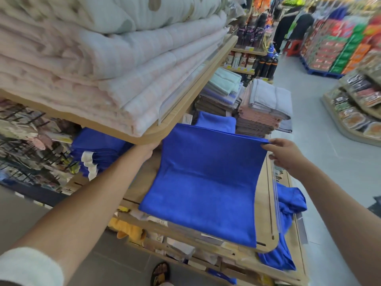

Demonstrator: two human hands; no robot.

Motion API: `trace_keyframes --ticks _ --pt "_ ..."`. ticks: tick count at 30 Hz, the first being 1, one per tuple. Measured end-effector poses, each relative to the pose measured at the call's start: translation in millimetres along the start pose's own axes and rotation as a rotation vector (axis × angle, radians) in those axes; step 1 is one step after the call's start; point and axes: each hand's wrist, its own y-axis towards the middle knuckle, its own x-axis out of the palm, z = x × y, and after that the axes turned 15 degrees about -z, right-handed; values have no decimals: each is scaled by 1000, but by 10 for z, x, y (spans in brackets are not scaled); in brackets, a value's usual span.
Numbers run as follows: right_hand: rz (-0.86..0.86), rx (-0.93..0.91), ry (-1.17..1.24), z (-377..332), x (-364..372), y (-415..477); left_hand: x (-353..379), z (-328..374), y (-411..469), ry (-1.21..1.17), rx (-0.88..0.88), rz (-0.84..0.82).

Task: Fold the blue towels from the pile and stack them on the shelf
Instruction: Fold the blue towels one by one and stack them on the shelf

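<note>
Blue towel [206, 182] lies spread on the wooden shelf [140, 182], far edge raised. Right hand [286, 155] pinches its far right corner; left hand [147, 151] is at the far left corner, fingers hidden, grip unclear. Best keep that edge taut and land both corners on the near ones.

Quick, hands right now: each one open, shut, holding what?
Left hand: cannot tell, fingers hidden behind the blue towel.
Right hand: pinches the towel's corner.

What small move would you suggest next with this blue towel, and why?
Probably draw the raised far edge toward you, onto the near edge. The right hand pinches the far corner of the blue towel, the left hand is at the other, fingers hidden, and the near half lies flat on the shelf.
</note>
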Motion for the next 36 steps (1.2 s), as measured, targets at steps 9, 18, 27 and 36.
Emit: trace_keyframes --ticks 9,18,27,36 --pt "-72 -267 -190 410 125 -851 -107 -84 -931 358 300 100" --pt "-458 -161 -913 1011 573 -1603 -351 -903 -1843 944 111 -122" --pt "-90 -220 -936 1100 1571 -1163 393 -980 -1390 1166 351 -139" --pt "50 -68 -1032 1424 1525 -718 739 -1266 -959 1461 103 -231"
